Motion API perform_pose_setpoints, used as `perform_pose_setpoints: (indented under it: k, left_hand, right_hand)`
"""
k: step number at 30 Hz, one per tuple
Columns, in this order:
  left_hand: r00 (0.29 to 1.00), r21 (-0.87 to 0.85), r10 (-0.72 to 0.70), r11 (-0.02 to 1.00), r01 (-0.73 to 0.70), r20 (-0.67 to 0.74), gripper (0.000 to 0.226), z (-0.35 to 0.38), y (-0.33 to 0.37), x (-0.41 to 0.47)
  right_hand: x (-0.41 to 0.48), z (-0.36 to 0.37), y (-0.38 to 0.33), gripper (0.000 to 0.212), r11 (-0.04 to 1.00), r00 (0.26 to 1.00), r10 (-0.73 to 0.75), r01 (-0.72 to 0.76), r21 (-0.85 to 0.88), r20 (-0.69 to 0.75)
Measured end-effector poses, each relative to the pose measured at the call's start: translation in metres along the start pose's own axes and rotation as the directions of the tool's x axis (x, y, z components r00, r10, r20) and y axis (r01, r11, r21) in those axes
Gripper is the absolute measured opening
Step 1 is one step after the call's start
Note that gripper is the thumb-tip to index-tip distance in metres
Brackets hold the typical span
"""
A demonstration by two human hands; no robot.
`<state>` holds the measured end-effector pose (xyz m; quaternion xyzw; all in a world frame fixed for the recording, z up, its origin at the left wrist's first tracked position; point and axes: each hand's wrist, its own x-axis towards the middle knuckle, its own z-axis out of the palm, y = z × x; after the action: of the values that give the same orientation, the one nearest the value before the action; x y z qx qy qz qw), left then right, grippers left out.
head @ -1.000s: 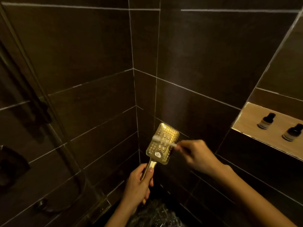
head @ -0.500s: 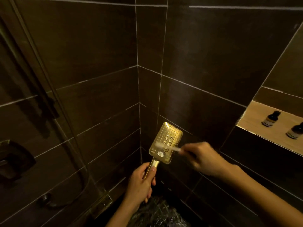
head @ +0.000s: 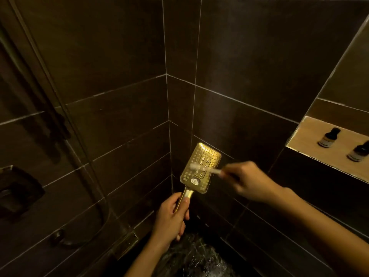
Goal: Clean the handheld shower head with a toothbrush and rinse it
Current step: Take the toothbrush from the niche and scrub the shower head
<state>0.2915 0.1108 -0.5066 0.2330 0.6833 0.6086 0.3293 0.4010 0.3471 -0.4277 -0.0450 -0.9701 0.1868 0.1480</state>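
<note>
Left fingers [head: 180, 222] are curled round the gold handle [head: 185, 196], with the thumb laid up along it, so my left hand [head: 169, 218] has the square shower head [head: 201, 156] upright in the tiled corner with its nozzle face toward me. Right fingers [head: 232, 172] pinch the pale toothbrush [head: 205, 169], which lies across the nozzle face. My right hand [head: 247, 180] is smeared, so I can't tell which fingers carry it.

I read the head as rigid metal, with some heft, and likely slick when wet. The low grip on the handle looks right to me, since it leaves the face free. The brush I judge to be light with soft bristles, needing only gentle pressure.

The bristles are a blur, so contact with the nozzles is unclear. The hose joint is hidden under my left palm. The floor [head: 195, 256] glistens, but I can't make out running water. Two bottles [head: 327, 137] stand in the niche [head: 307, 136], and their labels are unreadable.
</note>
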Motion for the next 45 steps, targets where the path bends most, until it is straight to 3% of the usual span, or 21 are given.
perform_pose_setpoints:
  k: [1,2,5,6,9,10,12,13,16,19,20,23,27,30,34,37,41,44,45]
  left_hand:
    - [1.000,-0.002,-0.005,1.000,0.005,-0.003,0.013,0.000,0.000,0.000]
    - [1.000,-0.001,-0.008,1.000,0.008,-0.002,0.013,0.000,-0.001,0.000]
    - [1.000,0.003,-0.006,1.000,0.006,0.007,0.013,0.002,-0.002,-0.001]
    - [1.000,0.003,-0.006,1.000,0.006,0.009,0.014,0.003,-0.002,-0.001]
    - [1.000,0.008,-0.006,1.000,0.006,0.020,0.017,0.005,-0.003,-0.003]
    - [1.000,0.005,-0.004,1.000,0.003,0.026,0.017,0.005,-0.004,-0.003]
    - [1.000,-0.007,-0.005,1.000,0.005,0.031,0.016,0.005,-0.005,-0.002]
    - [0.999,-0.012,-0.009,1.000,0.009,0.031,0.016,0.005,-0.005,-0.002]
    - [1.000,-0.015,-0.013,1.000,0.014,0.025,0.018,0.005,-0.005,0.000]
    - [0.999,-0.031,-0.027,0.999,0.027,0.021,0.017,0.006,-0.007,0.002]
    - [0.999,-0.043,-0.033,0.999,0.033,0.017,0.017,0.007,-0.007,0.002]
    - [0.999,-0.059,-0.041,0.997,0.043,0.027,0.016,0.008,-0.007,0.002]
    - [0.997,-0.069,-0.050,0.996,0.054,0.054,0.013,0.010,-0.004,0.002]
    - [0.996,-0.092,-0.064,0.993,0.070,0.058,0.012,0.013,0.000,0.001]
    - [0.994,-0.137,-0.092,0.985,0.100,0.061,0.014,0.014,0.000,0.001]
    - [0.992,-0.150,-0.104,0.982,0.114,0.075,0.012,0.012,0.000,-0.001]
    - [0.989,-0.168,-0.117,0.977,0.132,0.096,0.013,0.011,0.001,0.000]
    - [0.987,-0.184,-0.124,0.973,0.142,0.106,0.014,0.011,0.001,0.001]
    - [0.986,-0.190,-0.125,0.971,0.145,0.112,0.014,0.010,0.001,0.002]
  right_hand:
    - [-0.004,0.005,-0.007,0.027,0.998,0.993,-0.068,0.069,-0.007,0.099]
    - [-0.007,0.008,-0.008,0.023,0.996,0.991,-0.082,0.085,-0.022,0.105]
    - [-0.007,0.004,0.009,0.023,0.991,0.977,0.131,-0.131,0.014,-0.168]
    - [-0.006,0.003,0.008,0.027,0.991,0.978,0.131,-0.129,0.023,-0.164]
    - [-0.011,0.009,-0.005,0.031,0.998,0.994,-0.057,0.058,-0.006,0.098]
    - [-0.012,0.005,-0.004,0.034,0.999,0.997,-0.035,0.036,-0.014,0.070]
    - [-0.009,-0.004,0.009,0.038,0.995,0.987,0.098,-0.097,0.008,-0.128]
    - [-0.008,-0.006,0.012,0.037,0.994,0.983,0.112,-0.112,0.010,-0.142]
    - [-0.012,-0.002,0.003,0.032,1.000,0.996,0.008,-0.009,0.003,0.083]
    - [-0.014,-0.005,0.015,0.027,0.989,0.982,0.147,-0.145,0.022,-0.123]
    - [-0.015,-0.005,0.018,0.025,0.985,0.976,0.173,-0.170,0.035,-0.132]
    - [-0.018,-0.003,0.010,0.024,0.998,0.994,0.057,-0.060,0.020,0.092]
    - [-0.018,-0.012,0.023,0.014,0.976,0.971,0.214,-0.209,0.055,-0.105]
    - [-0.020,-0.006,0.013,0.016,0.996,0.992,0.081,-0.083,0.016,0.095]
    - [-0.023,-0.012,0.025,0.013,0.968,0.965,0.248,-0.242,0.067,-0.087]
    - [-0.025,-0.010,0.016,0.022,0.994,0.989,0.107,-0.108,0.000,0.102]
    - [-0.026,-0.017,0.029,0.011,0.970,0.969,0.243,-0.243,0.009,-0.040]
    - [-0.026,-0.011,0.017,0.017,0.996,0.985,0.088,-0.088,-0.012,0.146]
    - [-0.026,-0.010,0.015,0.016,0.996,0.986,0.090,-0.089,-0.012,0.144]
